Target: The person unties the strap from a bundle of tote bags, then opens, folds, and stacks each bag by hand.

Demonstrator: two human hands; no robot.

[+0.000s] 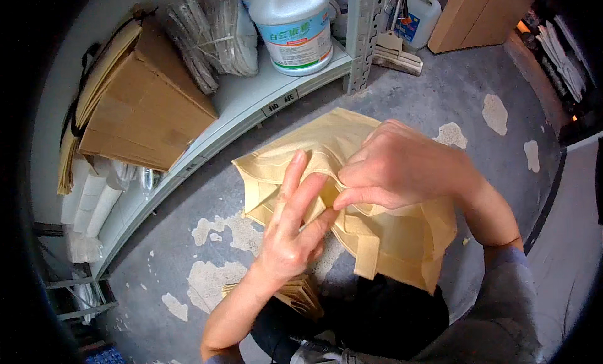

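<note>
A pale yellow fabric bag (395, 232), apparently non-woven, hangs in front of me above the floor, its mouth partly spread and its cloth creased. My right hand (395, 166) pinches the bag's edge near the middle between thumb and bent fingers. Close beside it, my left hand (294, 232) has fabric between its thumb and fingers, with two fingers stretched out across the bag. A short fabric strap (366, 255) dangles from the rim. Below my left forearm lies a stack of folded yellow items (299, 295), partly hidden by that arm.
A grey metal shelf (292, 88) curves along the left, bearing a cardboard box (146, 100), bundled plastic-wrapped items (216, 39) and a large white jug (292, 34). A broom (395, 55) and another jug (421, 20) stand beyond its post. The grey floor (179, 241) has pale worn patches.
</note>
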